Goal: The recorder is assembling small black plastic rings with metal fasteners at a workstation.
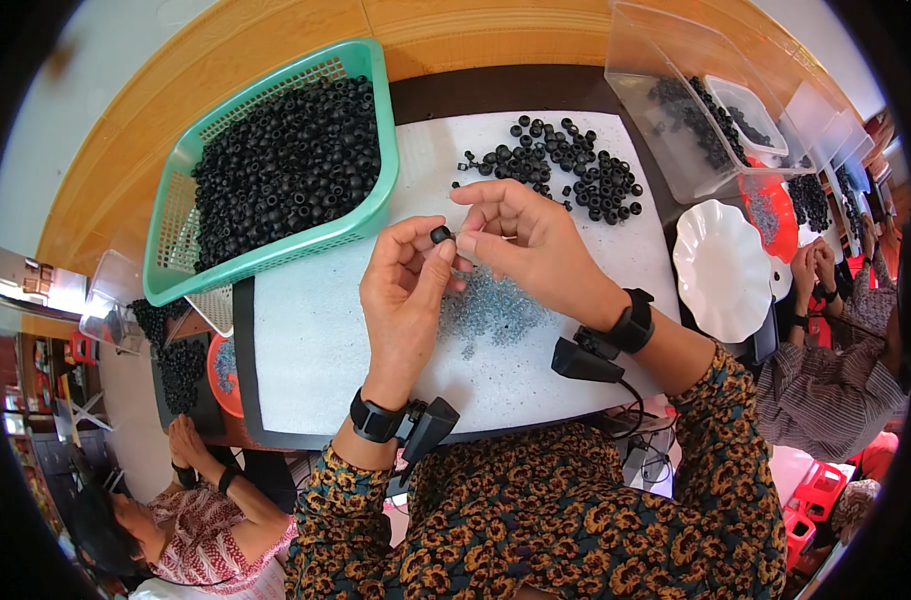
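Note:
Between the thumb and index finger of my left hand (400,300) is a round black bead (440,234) with a hole in it. My right hand (540,245) is close beside it, thumb and fingers drawn together at the bead's right side. Whatever those fingertips pinch, if anything, is too small to make out. Under both hands lies a loose heap of tiny clear bluish pieces (495,318) on a white foam sheet (315,350). Farther back on the sheet, loose black beads (575,160) of mixed sizes are scattered.
A green plastic basket (387,150) full of black beads stands at the back left. At the back right is a clear plastic bin (640,150), with a scalloped white dish (720,270) nearer me. Co-workers sit at left (215,530) and right (825,390).

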The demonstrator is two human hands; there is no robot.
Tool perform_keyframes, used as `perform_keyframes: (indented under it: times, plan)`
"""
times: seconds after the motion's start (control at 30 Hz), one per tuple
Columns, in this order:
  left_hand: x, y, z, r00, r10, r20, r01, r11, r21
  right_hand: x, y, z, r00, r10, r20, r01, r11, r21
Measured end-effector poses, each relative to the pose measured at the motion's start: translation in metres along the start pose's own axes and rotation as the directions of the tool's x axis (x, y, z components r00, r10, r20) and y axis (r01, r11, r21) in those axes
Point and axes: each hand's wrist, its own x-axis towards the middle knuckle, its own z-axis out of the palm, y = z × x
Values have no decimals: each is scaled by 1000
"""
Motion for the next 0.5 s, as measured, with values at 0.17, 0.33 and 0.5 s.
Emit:
perform_keyframes:
  times: [0.17, 0.33, 0.5]
  plan:
    - [-2, -7, -4, 989, 136, -53, -128, 983, 131, 0, -2, -2, 994, 104, 23, -104, 994, -15]
    - [-8, -2, -4, 970, 241, -31, -219, 923, 317, -4, -5, -2, 986, 135, 102, -149, 979, 137]
    - [-13, 9, 2, 958, 285, 23, -265, 852, 451, -7, -10, -4, 977, 169, 133, -196, 953, 231]
